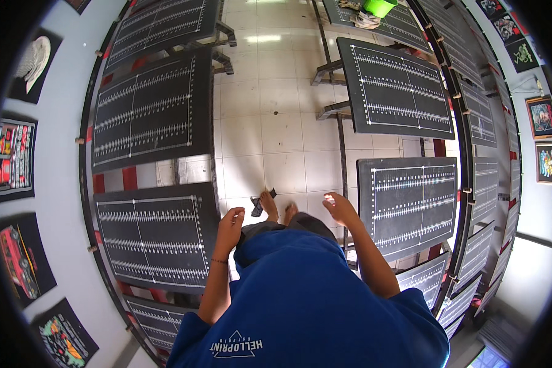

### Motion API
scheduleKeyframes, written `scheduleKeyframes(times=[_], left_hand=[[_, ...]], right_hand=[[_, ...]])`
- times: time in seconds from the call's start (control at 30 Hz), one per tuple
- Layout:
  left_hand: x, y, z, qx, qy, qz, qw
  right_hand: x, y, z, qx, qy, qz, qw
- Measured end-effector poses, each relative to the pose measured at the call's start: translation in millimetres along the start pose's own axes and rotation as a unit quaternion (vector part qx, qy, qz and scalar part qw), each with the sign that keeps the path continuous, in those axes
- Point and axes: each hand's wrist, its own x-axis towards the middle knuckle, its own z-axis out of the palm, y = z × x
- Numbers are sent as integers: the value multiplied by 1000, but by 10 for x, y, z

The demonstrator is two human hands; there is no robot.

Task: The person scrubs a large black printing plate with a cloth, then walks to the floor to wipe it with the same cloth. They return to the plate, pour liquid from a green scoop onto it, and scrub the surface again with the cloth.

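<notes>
My left hand point(230, 226) hangs beside the right edge of a black printing board point(156, 236), its fingers loosely bent and nothing seen in it. On the other side, my right hand point(342, 210) hangs just left of another black board point(406, 208), its thumb and fingers a little apart. A bright spot lies on its fingertips; I see no object there. Both boards carry white ruled lines and rows of small marks. Neither hand seems to touch a board.
Rows of similar boards, such as one at left point(146, 110) and one at right point(395, 87), flank a tiled aisle point(279, 135). A dark scrap point(257, 207) lies by my bare feet. A green container point(379, 7) and a pale cloth point(366, 22) rest on a far right board.
</notes>
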Motion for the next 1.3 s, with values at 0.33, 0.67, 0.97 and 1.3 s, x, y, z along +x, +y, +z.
scheduleKeyframes(times=[0.33, 0.67, 0.97, 1.3], left_hand=[[1739, 1187, -199, 62, -20, -1, 998], [2779, 1624, -479, 53, 85, -54, 994], [3464, 2200, -516, 34, 50, -129, 990], [4712, 2621, -1149, 36, 37, 3, 999]], right_hand=[[1651, -399, -545, 41, -2, 0, 999], [3729, -1546, -1857, 31, -10, -86, 996], [4836, -2294, -2046, -34, -56, -99, 993], [5022, -2166, -1954, -54, -74, 0, 996]])
